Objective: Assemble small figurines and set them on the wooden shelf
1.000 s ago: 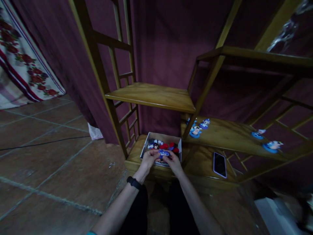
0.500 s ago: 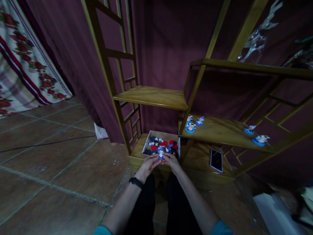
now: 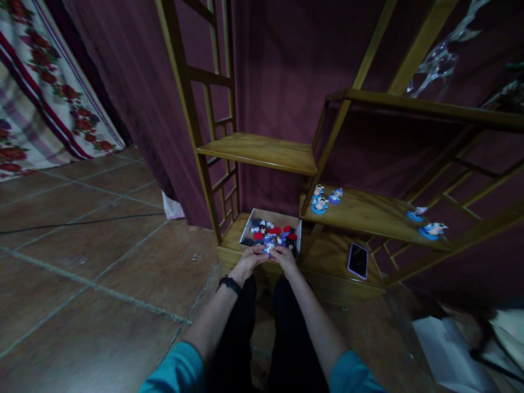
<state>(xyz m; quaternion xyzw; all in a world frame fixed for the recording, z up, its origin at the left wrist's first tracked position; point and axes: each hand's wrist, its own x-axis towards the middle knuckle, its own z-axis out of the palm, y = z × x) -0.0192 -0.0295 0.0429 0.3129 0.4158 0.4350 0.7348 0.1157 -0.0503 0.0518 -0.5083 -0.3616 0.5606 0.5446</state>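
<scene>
I count left hand (image 3: 249,260) and right hand (image 3: 285,258), fingers curled, pinching one figurine (image 3: 269,248), one box (image 3: 282,220), five shelved figurines (image 3: 319,206), one phone (image 3: 358,261).

left hand (image 3: 248,262) + right hand (image 3: 286,260): holding purple figurine (image 3: 269,246) | box (image 3: 246,229): near

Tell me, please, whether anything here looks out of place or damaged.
A small pale scrap lies on the tiled floor, left of the cabinet, like litter, though too small to identify. Figures in the box lie jumbled, unlike those set out on the shelf. No damage is evident.
</scene>
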